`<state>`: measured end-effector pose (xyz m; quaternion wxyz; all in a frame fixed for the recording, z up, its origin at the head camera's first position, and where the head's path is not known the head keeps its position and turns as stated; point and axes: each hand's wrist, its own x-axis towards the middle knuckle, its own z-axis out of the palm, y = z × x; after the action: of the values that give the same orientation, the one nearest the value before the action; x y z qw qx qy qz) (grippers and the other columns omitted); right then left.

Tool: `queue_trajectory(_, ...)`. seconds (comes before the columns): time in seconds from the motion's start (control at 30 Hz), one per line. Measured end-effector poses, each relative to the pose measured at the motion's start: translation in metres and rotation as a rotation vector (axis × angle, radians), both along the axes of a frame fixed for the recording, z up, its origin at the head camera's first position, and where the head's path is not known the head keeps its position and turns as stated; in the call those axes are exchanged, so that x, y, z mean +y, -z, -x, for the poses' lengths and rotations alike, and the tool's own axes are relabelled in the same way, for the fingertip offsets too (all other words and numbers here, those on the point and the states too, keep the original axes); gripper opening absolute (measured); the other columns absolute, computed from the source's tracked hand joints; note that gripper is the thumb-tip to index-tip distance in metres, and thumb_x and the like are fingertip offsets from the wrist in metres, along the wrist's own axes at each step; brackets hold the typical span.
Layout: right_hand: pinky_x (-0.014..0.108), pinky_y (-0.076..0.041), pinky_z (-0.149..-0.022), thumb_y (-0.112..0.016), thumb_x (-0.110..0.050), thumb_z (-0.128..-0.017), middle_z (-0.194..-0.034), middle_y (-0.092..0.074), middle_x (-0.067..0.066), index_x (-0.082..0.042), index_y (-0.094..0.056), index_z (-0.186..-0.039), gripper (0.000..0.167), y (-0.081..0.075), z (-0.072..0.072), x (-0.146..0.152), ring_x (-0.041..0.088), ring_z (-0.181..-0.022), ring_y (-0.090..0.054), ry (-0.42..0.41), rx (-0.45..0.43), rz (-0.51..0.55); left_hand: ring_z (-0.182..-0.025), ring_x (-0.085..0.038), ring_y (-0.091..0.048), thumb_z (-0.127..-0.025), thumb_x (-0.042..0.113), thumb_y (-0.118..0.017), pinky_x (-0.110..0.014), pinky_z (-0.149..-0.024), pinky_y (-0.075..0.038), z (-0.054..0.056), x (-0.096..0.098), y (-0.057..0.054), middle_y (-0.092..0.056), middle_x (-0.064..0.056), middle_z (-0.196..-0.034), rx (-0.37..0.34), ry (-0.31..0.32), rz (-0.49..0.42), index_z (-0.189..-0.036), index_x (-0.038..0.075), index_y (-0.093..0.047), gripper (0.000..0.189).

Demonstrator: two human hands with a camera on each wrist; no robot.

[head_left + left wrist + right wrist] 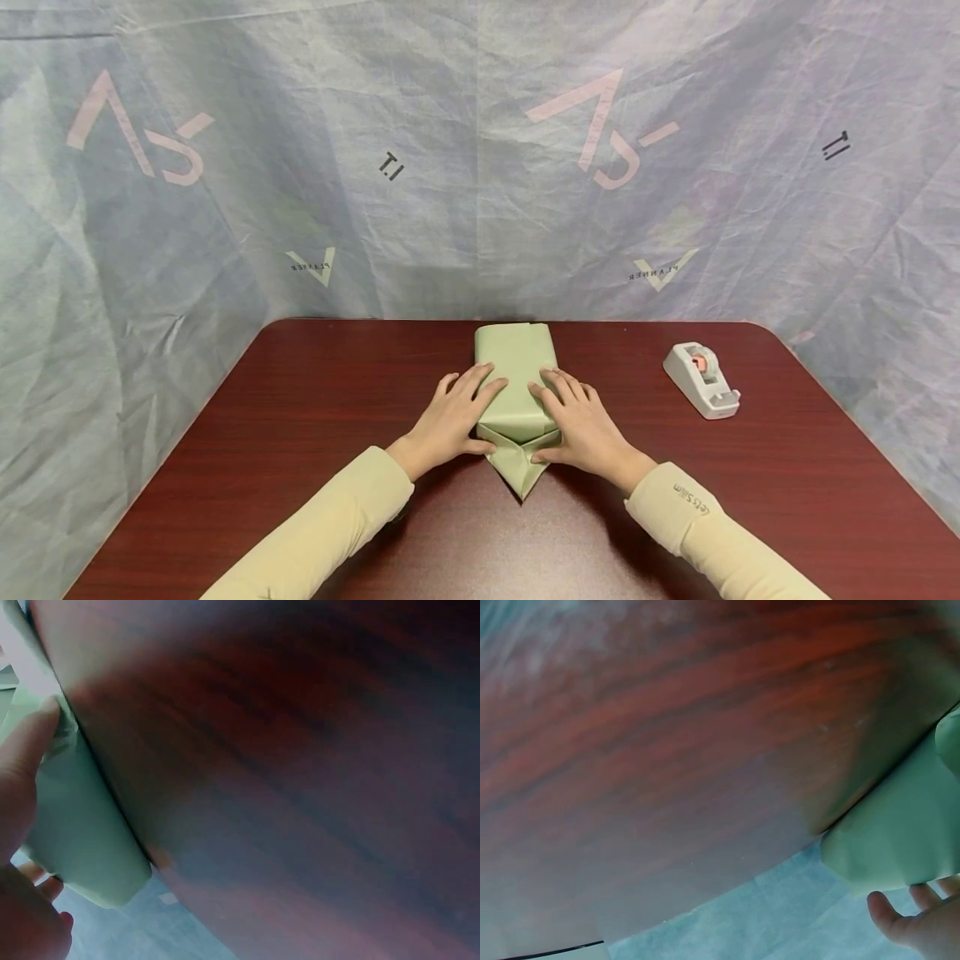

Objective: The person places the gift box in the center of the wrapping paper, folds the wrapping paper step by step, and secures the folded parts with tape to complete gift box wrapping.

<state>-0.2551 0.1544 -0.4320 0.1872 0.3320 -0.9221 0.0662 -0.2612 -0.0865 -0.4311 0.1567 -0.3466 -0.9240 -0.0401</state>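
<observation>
A: What is seen nearest?

B: Two pale sleeves, the left one (322, 525) and the right one (720, 525); some lettering is printed on the right cuff.

A: And beyond the cuffs?

B: A pointed flap (521, 473) of green paper is folded out toward the person, its tip lying over the table (337, 392). Its left side is touched by the thumb of the left hand (450, 417), its right side by the thumb of the right hand (587, 425).

A: How are the fingers held?

B: On both hands they are spread, rather straight, and rested on the top of the package (519, 375). How hard they are pressed cannot be told.

A: Where is the package placed?

B: It is laid flat between the hands, wrapped in green paper, its far end set near the table's back edge.

A: Is anything placed off to the side?

B: A white tape dispenser (702, 382) is stood on the right, well apart from the package.

A: And farthest away?

B: A creased grey cloth (465, 108) is hung behind the table, printed with pink, yellowish and black marks.
</observation>
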Motion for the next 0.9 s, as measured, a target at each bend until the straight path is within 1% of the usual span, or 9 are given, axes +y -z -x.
queue_trajectory(0.2,0.055,-0.036,-0.093,-0.074,-0.060,-0.060,-0.141,-0.035,0.015,-0.012,-0.041,-0.135,0.095,0.000,-0.001,-0.001,0.035,-0.130,-0.033,-0.006,-0.009,0.007,-0.138,-0.025,-0.023,-0.059,0.057,-0.074,-0.052,-0.101,-0.029,-0.002,0.000,0.001,-0.022,-0.011,-0.150,-0.032,-0.013,-0.036,-0.143,0.019,-0.026,0.104)
queue_trajectory(0.37,0.056,-0.035,-0.093,-0.069,-0.056,-0.070,-0.141,-0.035,0.016,-0.010,-0.042,-0.134,0.083,-0.002,-0.003,-0.001,0.033,-0.131,-0.031,-0.023,-0.030,0.051,-0.138,-0.023,-0.023,-0.059,0.054,-0.078,-0.052,-0.101,-0.028,-0.004,0.003,0.001,-0.021,-0.010,-0.150,-0.061,-0.028,-0.069,-0.142,0.019,-0.027,0.103)
queue_trajectory(0.47,0.056,-0.035,-0.093,-0.066,-0.056,-0.074,-0.142,-0.034,0.016,-0.010,-0.042,-0.134,0.080,-0.003,-0.004,-0.001,0.032,-0.132,-0.030,-0.029,-0.034,0.059,-0.139,-0.022,-0.021,-0.060,0.053,-0.079,-0.052,-0.103,-0.027,-0.003,0.003,0.000,-0.020,-0.009,-0.150,-0.088,-0.039,-0.078,-0.142,0.019,-0.026,0.103)
queue_trajectory(0.57,0.056,-0.035,-0.091,-0.066,-0.060,-0.071,-0.141,-0.034,0.016,-0.009,-0.042,-0.134,0.085,-0.002,-0.004,-0.001,0.033,-0.131,-0.031,-0.026,-0.003,0.051,-0.139,-0.021,-0.021,-0.061,0.054,-0.077,-0.052,-0.104,-0.025,-0.003,0.005,0.000,-0.020,-0.009,-0.150,-0.105,-0.051,-0.094,-0.142,0.020,-0.027,0.101)
queue_trajectory(0.73,0.056,-0.036,-0.089,-0.069,-0.065,-0.063,-0.140,-0.036,0.016,-0.010,-0.042,-0.134,0.093,0.001,-0.003,-0.002,0.033,-0.130,-0.034,0.006,0.062,0.002,-0.137,-0.022,-0.025,-0.061,0.058,-0.075,-0.051,-0.104,-0.026,-0.004,0.010,0.001,-0.025,-0.010,-0.148,-0.076,-0.082,-0.127,-0.138,0.020,-0.033,0.096)
queue_trajectory(0.8,0.056,-0.036,-0.089,-0.068,-0.067,-0.062,-0.140,-0.036,0.016,-0.010,-0.042,-0.134,0.095,0.002,-0.003,-0.002,0.033,-0.129,-0.034,0.021,0.078,-0.024,-0.136,-0.023,-0.027,-0.060,0.058,-0.075,-0.051,-0.105,-0.026,-0.005,0.012,0.000,-0.027,-0.009,-0.147,-0.064,-0.101,-0.125,-0.137,0.020,-0.034,0.095)
queue_trajectory(0.9,0.055,-0.037,-0.089,-0.067,-0.068,-0.062,-0.140,-0.036,0.016,-0.011,-0.042,-0.135,0.096,0.002,-0.002,-0.002,0.033,-0.129,-0.034,0.034,0.096,-0.055,-0.136,-0.023,-0.027,-0.060,0.060,-0.075,-0.050,-0.106,-0.025,-0.007,0.016,-0.002,-0.028,-0.010,-0.147,-0.046,-0.134,-0.094,-0.137,0.020,-0.034,0.096)
